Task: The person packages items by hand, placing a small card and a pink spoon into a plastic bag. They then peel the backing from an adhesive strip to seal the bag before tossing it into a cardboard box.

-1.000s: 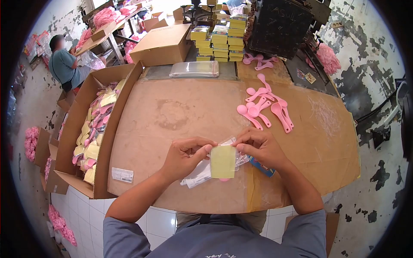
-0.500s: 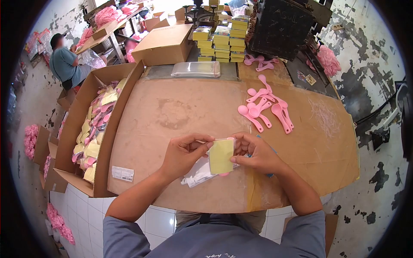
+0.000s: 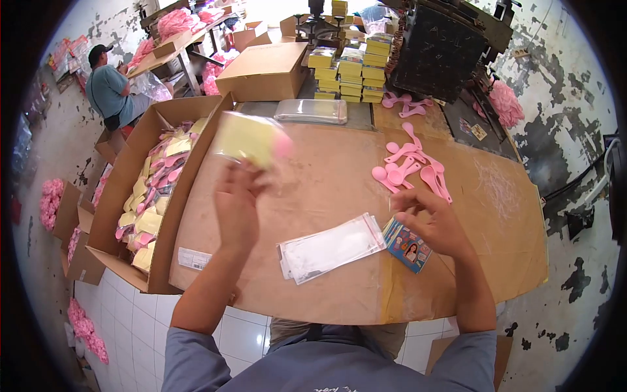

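Observation:
My left hand (image 3: 238,204) is raised near the long carton, its fingers closed on the lower edge of a clear packet (image 3: 245,139). Inside the packet are a yellow card and something pink, both smeared by motion. Over the right part of the table, my right hand (image 3: 436,223) has its fingers bent and apart, with nothing seen in them. Just under it lies a stack of printed cards (image 3: 413,251). Clear plastic bags (image 3: 334,249) lie flat to the left of the cards. Beyond my right hand is a loose pile of pink spoons (image 3: 428,175).
A long open carton (image 3: 191,209) full of filled packets (image 3: 149,221) borders the table's left side. At the back stand a closed carton (image 3: 261,68), a clear plastic stack (image 3: 311,111), yellow-edged card stacks (image 3: 351,68) and a dark machine (image 3: 444,49). A person (image 3: 108,85) sits far left.
My left hand has carried the packet up and left, toward the carton. My right hand has let go and moved right, uncovering the bags and printed cards.

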`<action>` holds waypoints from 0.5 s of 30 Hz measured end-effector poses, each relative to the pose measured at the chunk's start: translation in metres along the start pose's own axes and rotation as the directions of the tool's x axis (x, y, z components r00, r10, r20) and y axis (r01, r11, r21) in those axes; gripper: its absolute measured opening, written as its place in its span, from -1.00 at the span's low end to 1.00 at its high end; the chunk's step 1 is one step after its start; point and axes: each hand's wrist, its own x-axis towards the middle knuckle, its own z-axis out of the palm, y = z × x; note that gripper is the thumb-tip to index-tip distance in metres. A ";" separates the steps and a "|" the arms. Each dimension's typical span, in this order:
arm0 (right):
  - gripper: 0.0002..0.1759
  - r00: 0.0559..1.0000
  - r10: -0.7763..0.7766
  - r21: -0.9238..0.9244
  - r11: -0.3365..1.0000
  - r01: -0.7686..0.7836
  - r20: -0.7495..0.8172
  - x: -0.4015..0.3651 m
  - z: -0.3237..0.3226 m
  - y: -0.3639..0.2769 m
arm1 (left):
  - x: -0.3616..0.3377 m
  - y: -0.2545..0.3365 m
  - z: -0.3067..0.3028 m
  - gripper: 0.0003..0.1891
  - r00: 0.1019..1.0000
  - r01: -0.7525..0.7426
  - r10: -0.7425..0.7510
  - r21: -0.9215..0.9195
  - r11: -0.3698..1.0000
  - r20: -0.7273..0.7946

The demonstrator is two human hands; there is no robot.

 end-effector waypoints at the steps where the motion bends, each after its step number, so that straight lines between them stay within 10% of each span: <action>1: -0.59 0.998 0.056 -0.088 0.995 -0.056 0.000 -0.003 -0.009 -0.002 | 0.006 0.014 0.006 -0.65 0.999 -0.023 0.018 -0.098 0.995 -0.047; 6: -0.58 0.968 0.215 -0.303 0.938 -0.167 0.132 -0.019 -0.028 0.021 | -0.008 -0.016 -0.003 -0.57 0.955 0.056 -0.146 0.328 0.943 0.259; 9: -0.57 0.973 0.177 -0.261 0.956 -0.135 0.144 -0.025 -0.024 0.027 | -0.038 -0.022 0.021 -0.59 0.796 -0.288 -0.260 0.720 0.632 0.546; 12: -0.61 0.926 0.340 -0.136 0.937 -0.321 0.162 -0.024 -0.022 0.032 | -0.055 -0.038 0.025 -0.63 0.678 -0.634 -0.143 0.672 0.383 0.721; 15: -0.66 0.906 0.381 -0.037 0.924 -0.381 0.182 -0.023 -0.022 0.035 | -0.052 -0.044 0.024 -0.68 0.726 -0.475 -0.231 0.716 0.511 0.647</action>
